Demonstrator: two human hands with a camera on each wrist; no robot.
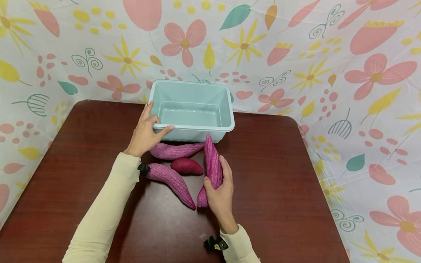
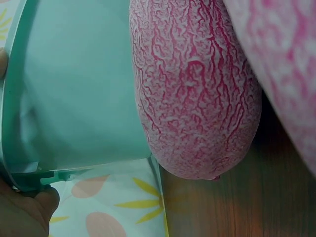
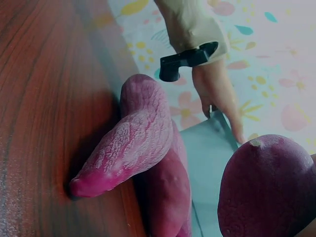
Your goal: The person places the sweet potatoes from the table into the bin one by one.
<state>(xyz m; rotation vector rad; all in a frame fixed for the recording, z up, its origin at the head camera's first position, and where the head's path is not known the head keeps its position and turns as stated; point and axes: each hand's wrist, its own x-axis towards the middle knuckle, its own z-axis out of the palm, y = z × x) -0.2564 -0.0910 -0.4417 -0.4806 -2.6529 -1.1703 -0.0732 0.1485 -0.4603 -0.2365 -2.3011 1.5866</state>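
At the left front corner of a light blue plastic basin [image 1: 194, 133], my left hand [image 1: 145, 130] grips the rim, its thumb along the front edge. My right hand [image 1: 221, 188] holds a long streaked purple sweet potato [image 1: 213, 164] just in front of the basin, narrow tip toward it. The held one's blunt end [image 3: 269, 185] looms large in the right wrist view. Below my left hand, another streaked purple sweet potato [image 1: 177, 150] lies along the basin's front. A small dark red sweet potato [image 1: 187, 166] and a curved purple one [image 1: 171, 181] lie nearer me.
Everything stands on a dark brown wooden table [image 1: 273, 204]. Behind the basin and along both sides hangs a white floral-patterned cloth [image 1: 289, 54]. Small black camera mounts [image 1: 215, 243] sit at both wrists.
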